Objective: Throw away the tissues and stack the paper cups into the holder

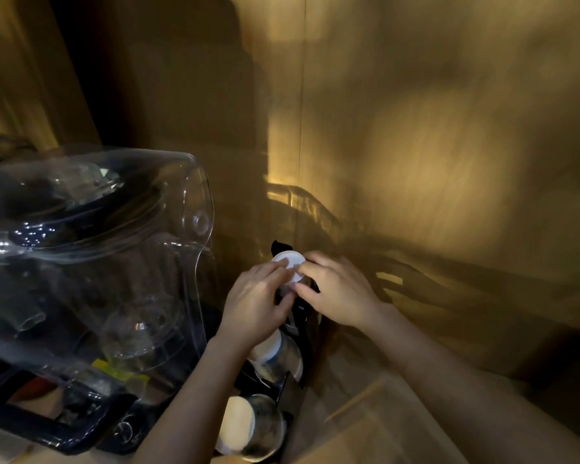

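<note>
Currently, itemised for you:

- **Paper cup**: white, with its round face turned up towards you. It sits at the top of the black holder, close against the wooden wall.
- **Left hand**: the fingers are bent over the cup's near-left edge with their tips on the white face. The thumb is hidden.
- **Right hand**: the fingers are curled onto the near-right edge and closed on the same cup.
- **Seating:** your hands cover the join, so you cannot tell whether the cup is fully seated in the holder.
- **Progress (a judgement):** stacking appears to be under way.
  - Two lower cups show pale beneath your left wrist. They seem to be lodged in the same holder already, though blur leaves this uncertain.
  - No tissues are in view, so their disposal can be neither confirmed nor ruled out.
- **Surroundings:**
  - A clear plastic cover stands just beside your left hand, with glassware dimly visible under it.
  - A dark tray lies below the cover.
- **Obstructions:**
  - The cover's curved edge runs close to your left forearm.
  - The wall stands directly behind the holder, so you likely have little room on either side.
</note>
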